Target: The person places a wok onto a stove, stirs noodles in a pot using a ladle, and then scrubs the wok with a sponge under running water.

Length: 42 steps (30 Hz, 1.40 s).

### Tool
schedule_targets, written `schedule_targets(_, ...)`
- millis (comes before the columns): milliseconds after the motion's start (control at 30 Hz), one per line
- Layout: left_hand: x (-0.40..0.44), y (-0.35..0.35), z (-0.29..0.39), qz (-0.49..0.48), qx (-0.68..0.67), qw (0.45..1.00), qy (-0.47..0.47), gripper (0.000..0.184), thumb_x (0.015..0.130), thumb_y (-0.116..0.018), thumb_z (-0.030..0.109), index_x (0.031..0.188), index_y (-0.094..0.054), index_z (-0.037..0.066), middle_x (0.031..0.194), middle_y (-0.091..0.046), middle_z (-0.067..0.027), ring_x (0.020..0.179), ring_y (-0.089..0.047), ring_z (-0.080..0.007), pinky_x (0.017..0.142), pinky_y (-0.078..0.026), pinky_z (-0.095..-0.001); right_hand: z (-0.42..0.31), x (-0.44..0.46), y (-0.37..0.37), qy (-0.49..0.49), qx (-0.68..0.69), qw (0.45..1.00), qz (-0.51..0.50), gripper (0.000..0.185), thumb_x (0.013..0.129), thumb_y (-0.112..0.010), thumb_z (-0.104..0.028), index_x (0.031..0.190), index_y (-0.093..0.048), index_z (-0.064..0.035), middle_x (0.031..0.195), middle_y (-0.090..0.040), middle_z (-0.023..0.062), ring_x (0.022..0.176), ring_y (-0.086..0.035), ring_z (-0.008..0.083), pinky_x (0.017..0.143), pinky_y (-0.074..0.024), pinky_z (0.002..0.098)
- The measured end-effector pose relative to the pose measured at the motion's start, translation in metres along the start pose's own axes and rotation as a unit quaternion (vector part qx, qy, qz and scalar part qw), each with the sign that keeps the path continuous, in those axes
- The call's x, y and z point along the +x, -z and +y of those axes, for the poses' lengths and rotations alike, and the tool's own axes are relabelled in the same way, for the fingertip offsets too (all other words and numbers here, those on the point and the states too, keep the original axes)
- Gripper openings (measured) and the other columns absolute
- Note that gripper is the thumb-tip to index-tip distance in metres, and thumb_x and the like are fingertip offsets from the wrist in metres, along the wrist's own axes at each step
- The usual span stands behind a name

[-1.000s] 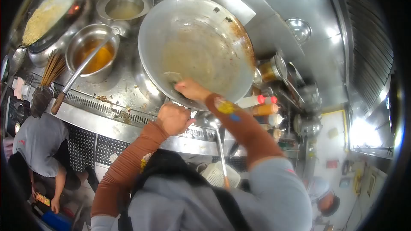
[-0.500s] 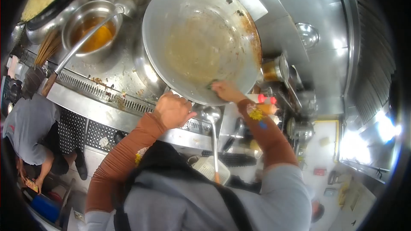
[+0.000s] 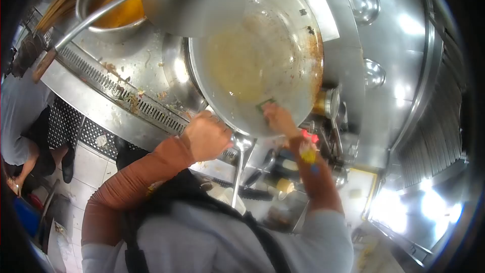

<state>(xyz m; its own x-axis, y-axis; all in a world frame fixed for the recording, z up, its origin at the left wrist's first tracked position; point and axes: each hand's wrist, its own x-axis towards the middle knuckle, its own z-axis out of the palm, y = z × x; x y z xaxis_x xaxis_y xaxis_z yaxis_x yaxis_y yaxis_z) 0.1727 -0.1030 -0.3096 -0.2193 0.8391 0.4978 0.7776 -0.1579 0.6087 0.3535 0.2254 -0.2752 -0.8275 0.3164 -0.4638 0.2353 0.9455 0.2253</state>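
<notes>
A large wok (image 3: pixel 290 35) sits tilted in front of me, with a thin yellowish film of liquid at its bottom and brown stains along its right rim. My left hand (image 3: pixel 207 136) is closed at the wok's near rim; the exact part under its fingers is hidden. Inside the wok, near the same edge, my right hand (image 3: pixel 280 120) pinches a small green scouring pad (image 3: pixel 265 104) against the wall. Between my hands and my body lies a long-handled ladle (image 3: pixel 239 167), its bowl just below the rim.
To the left stands a pot of orange-brown liquid (image 3: pixel 118 12) with a long-handled utensil (image 3: pixel 96 17) across it. A slotted drain (image 3: pixel 126 98) holding food scraps runs along the counter. Red-capped bottles (image 3: pixel 309 136) stand right. Another person (image 3: pixel 22 121) is at lower left. A blurred grey round shape (image 3: pixel 192 2) covers the wok's upper left.
My right hand has moved slightly right and down in the view, showing more of the pad. The view has shifted, and the grey blurred shape now overlaps the wok.
</notes>
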Motion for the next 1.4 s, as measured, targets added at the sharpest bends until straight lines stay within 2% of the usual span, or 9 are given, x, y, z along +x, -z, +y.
schedule_targets(67, 0.001, 0.001, -0.002, -0.013, -0.004, 1.0, -0.002, 0.029, 0.077, -0.074, 0.035, 0.075, -0.066, 0.007, 0.067, -0.062, -0.0064, 0.067, -0.062, -0.0256, 0.072, -0.047, -0.0383, 0.012, -0.007, -0.013, 0.059, 0.158, 0.985, -0.028, 0.045, 0.097, -0.043, -0.029, 0.137, -0.053, -0.0106, 0.142, -0.05, 0.0183, 0.128, -0.05, 0.0354, 0.101, -0.0439, 0.0475)
schedule_targets(167, 0.002, 0.003, -0.002, -0.015, 0.009, 1.0, -0.01, 0.028, 0.076, -0.074, 0.034, 0.074, -0.065, 0.008, 0.067, -0.061, -0.006, 0.066, -0.062, -0.0252, 0.071, -0.046, -0.0375, 0.089, 0.033, 0.022, -0.094, -0.161, 0.971, -0.149, 0.052, 0.099, -0.043, -0.034, 0.148, -0.042, -0.0161, 0.156, -0.031, 0.0212, 0.144, -0.03, 0.0395, 0.112, -0.0297, 0.0544)
schedule_targets(367, 0.002, -0.003, -0.008, 0.009, -0.004, 1.0, -0.005, 0.025, 0.078, -0.073, 0.032, 0.072, -0.064, 0.009, 0.067, -0.06, -0.0043, 0.065, -0.061, -0.0219, 0.069, -0.045, -0.0355, 0.017, 0.022, 0.006, -0.078, -0.12, 0.986, -0.084, 0.058, 0.099, -0.037, -0.04, 0.151, -0.037, -0.016, 0.155, -0.032, 0.0257, 0.142, -0.029, 0.0471, 0.113, -0.0225, 0.0634)
schedule_targets(533, 0.001, -0.006, -0.006, 0.013, -0.012, 1.0, -0.007, 0.023, 0.079, -0.073, 0.033, 0.072, -0.065, 0.012, 0.065, -0.056, -0.0014, 0.061, -0.059, -0.0193, 0.062, -0.045, -0.0353, 0.102, 0.101, 0.019, -0.2, -0.23, 0.951, 0.051, 0.067, 0.101, -0.03, -0.051, 0.156, -0.023, -0.0135, 0.162, -0.014, 0.0237, 0.149, -0.01, 0.0446, 0.116, -0.0077, 0.0633)
schedule_targets(700, 0.001, -0.002, -0.013, -0.001, 0.005, 0.998, -0.059, 0.021, 0.08, -0.071, 0.031, 0.071, -0.064, 0.013, 0.065, -0.056, -0.0016, 0.059, -0.059, -0.0194, 0.057, -0.045, -0.0348, 0.06, 0.285, 0.059, -0.317, 0.015, 0.909, 0.269, 0.074, 0.099, -0.033, -0.055, 0.157, -0.016, -0.0126, 0.161, -0.003, 0.0289, 0.148, 0.0, 0.0498, 0.115, -0.0063, 0.0665)
schedule_targets(767, 0.002, -0.001, -0.013, 0.0, 0.011, 0.998, -0.057, 0.022, 0.081, -0.069, 0.031, 0.069, -0.062, 0.014, 0.065, -0.057, -0.002, 0.06, -0.06, -0.0199, 0.058, -0.046, -0.0359, 0.014, 0.339, 0.073, -0.214, 0.158, 0.897, 0.353, 0.073, 0.099, -0.038, -0.052, 0.155, -0.021, -0.0097, 0.159, -0.01, 0.0317, 0.145, -0.012, 0.0534, 0.111, -0.0113, 0.0713)
schedule_targets(1033, 0.009, 0.007, -0.008, -0.029, 0.024, 0.997, -0.074, 0.027, 0.079, -0.073, 0.034, 0.069, -0.064, 0.011, 0.063, -0.056, -0.0041, 0.059, -0.06, -0.0244, 0.058, -0.049, -0.0389, -0.156, 0.262, 0.081, 0.031, 0.406, 0.907, 0.112, 0.075, 0.101, -0.031, -0.054, 0.158, -0.007, -0.0116, 0.162, 0.001, 0.0267, 0.15, 0.001, 0.0436, 0.121, -0.0063, 0.0487)
schedule_targets(1333, 0.011, 0.009, -0.008, -0.043, 0.03, 0.996, -0.067, 0.028, 0.08, -0.073, 0.037, 0.073, -0.065, 0.011, 0.066, -0.061, -0.0049, 0.063, -0.063, -0.0231, 0.064, -0.049, -0.0381, -0.163, 0.075, 0.082, 0.148, 0.441, 0.881, -0.084, 0.065, 0.105, -0.032, -0.046, 0.158, -0.014, -0.0121, 0.162, -0.005, 0.0238, 0.151, -0.002, 0.0354, 0.122, -0.0059, 0.0435)
schedule_targets(1400, 0.009, 0.007, -0.008, -0.028, 0.025, 0.997, -0.071, 0.028, 0.08, -0.072, 0.037, 0.074, -0.065, 0.011, 0.067, -0.061, -0.0044, 0.064, -0.063, -0.0222, 0.064, -0.048, -0.0379, -0.175, 0.087, 0.088, 0.19, 0.47, 0.862, -0.017, 0.062, 0.105, -0.036, -0.041, 0.156, -0.019, -0.0112, 0.161, -0.01, 0.0257, 0.151, -0.007, 0.0364, 0.121, -0.0101, 0.0424)
